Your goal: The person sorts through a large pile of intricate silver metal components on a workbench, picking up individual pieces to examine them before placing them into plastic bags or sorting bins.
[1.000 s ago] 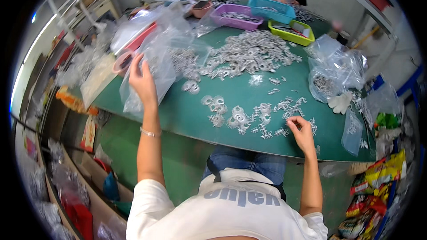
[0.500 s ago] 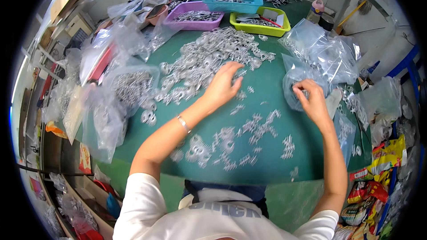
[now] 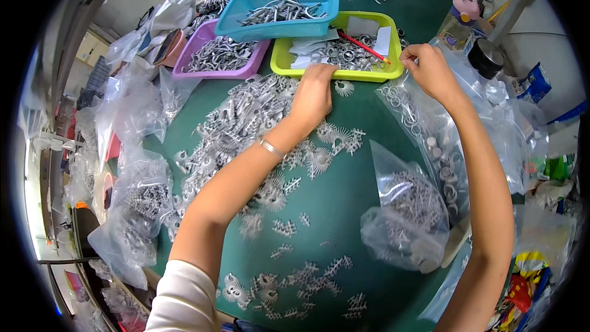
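My left hand [image 3: 312, 95] is over the far part of a heap of silvery metal pieces [image 3: 233, 117], comb-like and fan-shaped. Its bent fingers reach the near wall of a yellow-green basket [image 3: 279, 64]; their tips are hidden. My right hand [image 3: 430, 71] is raised beside that basket's right corner. Thumb and fingers are curled together in a pinch, and I cannot make out what is between them. Inside the basket are metal rings [image 3: 348, 55], white paper slips [image 3: 382, 40] and a red pen [image 3: 362, 46].
A blue basket [image 3: 276, 29] of curved metal pieces overlaps a purple basket [image 3: 203, 74]. Clear bags of metal parts [image 3: 412, 209] lie under and beside my right forearm. Loose pieces [image 3: 319, 280] are scattered near the front. A pink-lidded bottle [image 3: 461, 15] and a dark-lidded jar [image 3: 485, 58] stand far right.
Both hands have moved forward: the left from the heap's right side to the green basket's near wall, the right off the clear bag to the basket's right corner. The view has shifted forward too.
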`<action>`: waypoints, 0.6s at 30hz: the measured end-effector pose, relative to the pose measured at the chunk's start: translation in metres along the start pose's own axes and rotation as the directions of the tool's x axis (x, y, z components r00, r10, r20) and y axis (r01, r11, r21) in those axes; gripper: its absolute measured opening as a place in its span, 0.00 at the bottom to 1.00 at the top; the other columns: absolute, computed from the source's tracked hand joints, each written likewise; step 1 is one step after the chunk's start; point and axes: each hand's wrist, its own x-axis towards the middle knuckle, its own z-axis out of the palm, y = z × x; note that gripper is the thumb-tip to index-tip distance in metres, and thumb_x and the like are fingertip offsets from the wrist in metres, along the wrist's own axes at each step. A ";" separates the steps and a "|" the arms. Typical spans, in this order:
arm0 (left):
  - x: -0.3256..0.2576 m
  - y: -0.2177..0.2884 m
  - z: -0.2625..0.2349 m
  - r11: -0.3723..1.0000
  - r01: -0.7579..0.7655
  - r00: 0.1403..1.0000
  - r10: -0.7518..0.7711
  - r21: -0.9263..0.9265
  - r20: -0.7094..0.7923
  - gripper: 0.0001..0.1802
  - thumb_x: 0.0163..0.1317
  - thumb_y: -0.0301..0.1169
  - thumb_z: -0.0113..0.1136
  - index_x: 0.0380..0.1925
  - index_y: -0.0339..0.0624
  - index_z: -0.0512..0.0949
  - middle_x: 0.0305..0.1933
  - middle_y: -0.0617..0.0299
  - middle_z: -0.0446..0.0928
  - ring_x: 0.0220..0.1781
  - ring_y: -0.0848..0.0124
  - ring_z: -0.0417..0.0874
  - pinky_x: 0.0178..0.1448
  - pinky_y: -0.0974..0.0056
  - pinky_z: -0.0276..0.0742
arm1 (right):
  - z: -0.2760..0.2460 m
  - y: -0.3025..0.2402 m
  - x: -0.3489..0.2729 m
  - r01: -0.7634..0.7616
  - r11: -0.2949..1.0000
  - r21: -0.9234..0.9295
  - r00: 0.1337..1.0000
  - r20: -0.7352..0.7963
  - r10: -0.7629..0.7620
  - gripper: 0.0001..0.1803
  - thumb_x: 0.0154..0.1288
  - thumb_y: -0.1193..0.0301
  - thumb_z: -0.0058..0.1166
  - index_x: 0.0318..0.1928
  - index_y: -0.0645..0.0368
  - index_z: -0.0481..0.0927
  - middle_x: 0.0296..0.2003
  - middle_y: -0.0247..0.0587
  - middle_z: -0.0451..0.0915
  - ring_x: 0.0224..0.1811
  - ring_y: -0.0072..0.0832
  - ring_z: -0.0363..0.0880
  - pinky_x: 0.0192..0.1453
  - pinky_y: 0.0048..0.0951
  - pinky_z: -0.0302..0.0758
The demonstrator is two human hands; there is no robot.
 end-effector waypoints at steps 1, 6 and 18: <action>0.001 0.000 -0.002 1.000 -0.017 1.000 0.017 -0.017 -0.015 0.16 0.55 0.16 0.48 0.45 0.33 0.72 0.43 0.45 0.74 0.47 0.49 0.74 0.63 0.53 0.64 | 0.006 0.006 0.010 -0.021 1.000 -0.014 0.999 0.037 0.022 0.06 0.54 0.79 0.52 0.34 0.69 0.77 0.29 0.53 0.79 0.34 0.44 0.78 0.40 0.35 0.73; 0.001 0.002 0.002 0.998 0.005 0.996 -0.009 -0.056 -0.085 0.14 0.54 0.14 0.50 0.41 0.33 0.75 0.40 0.48 0.76 0.43 0.52 0.77 0.66 0.51 0.61 | 0.033 0.030 0.045 0.010 0.997 0.079 0.987 0.158 -0.022 0.08 0.51 0.77 0.56 0.33 0.67 0.78 0.30 0.49 0.80 0.35 0.43 0.78 0.42 0.36 0.72; 0.002 0.006 -0.004 0.994 0.088 0.996 -0.090 -0.071 -0.023 0.15 0.54 0.14 0.51 0.42 0.34 0.76 0.41 0.51 0.76 0.46 0.56 0.78 0.66 0.51 0.60 | 0.055 0.025 0.068 0.269 0.870 -0.413 0.958 0.212 -0.195 0.12 0.39 0.68 0.69 0.25 0.55 0.80 0.30 0.36 0.76 0.42 0.32 0.72 0.47 0.34 0.64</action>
